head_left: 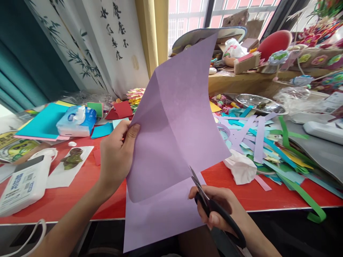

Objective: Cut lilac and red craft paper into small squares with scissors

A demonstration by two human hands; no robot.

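A large sheet of purple paper with a crease down its middle is held up over the table. My left hand pinches its left edge between thumb and fingers. In my right hand is a pair of scissors with black handles, its fingers in the loops. The blade tips point up and touch or almost touch the sheet's lower edge, near the crease. Beneath, a second area of purple paper overhangs the table's front edge; whether it joins the upper sheet I cannot tell.
Cut paper strips in several colours heap on the red table at right, beside a crumpled tissue. A metal dish stands behind. At left are a tissue pack, blue paper and a white device.
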